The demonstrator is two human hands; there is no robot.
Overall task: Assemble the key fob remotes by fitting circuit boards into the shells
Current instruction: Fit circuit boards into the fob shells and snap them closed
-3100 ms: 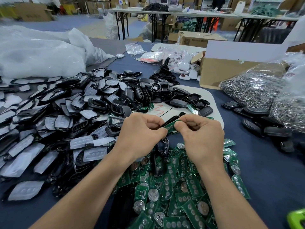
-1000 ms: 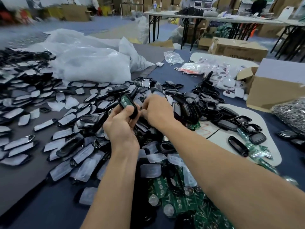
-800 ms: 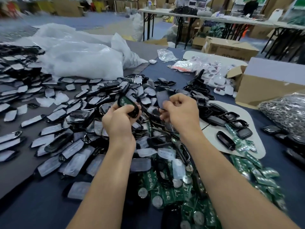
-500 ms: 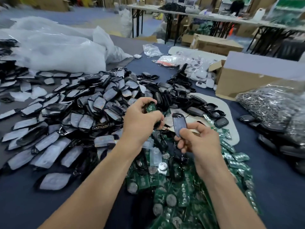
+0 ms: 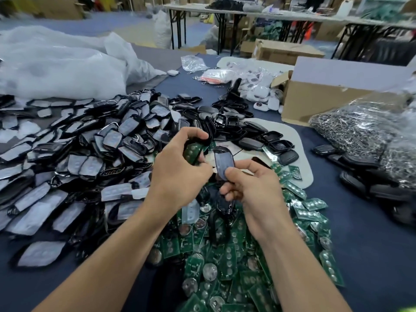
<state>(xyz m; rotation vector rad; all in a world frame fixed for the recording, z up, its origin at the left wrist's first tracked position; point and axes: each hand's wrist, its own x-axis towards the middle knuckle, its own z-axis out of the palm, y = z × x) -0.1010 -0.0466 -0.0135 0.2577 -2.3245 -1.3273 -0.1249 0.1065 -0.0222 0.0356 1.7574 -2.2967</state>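
Currently both hands are raised over the table, just apart, each clamped on one half of a fob.

- Left hand [image 5: 177, 174]: fingers curled round a black shell half [image 5: 209, 138] with a green circuit board [image 5: 193, 152] lying in it. Whether the board is fully seated cannot be told; the fingers hide its edges.
- Right hand [image 5: 256, 190]: thumb and fingertips pinch the lower end of a front cover [image 5: 223, 162], its grey button pad facing up and its top end pointing away.
- Below: the heap of loose circuit boards [image 5: 236, 255] with coin cells. To the left, the pile of covers [image 5: 101, 149].

Step, as judged: bringing the cover onto the loaded half to close it.

Risks:
- The board may sit proud or skewed. Pressing the cover down then would leave a gap or strain the board.
- The cover is held by one end only, so it may come in tilted. One side would catch while the other stays open.
- The pad may be out of line with the board's contacts, giving dead buttons.
- If the left grip loosens, the board may tip out into the heap below and be lost among look-alikes.
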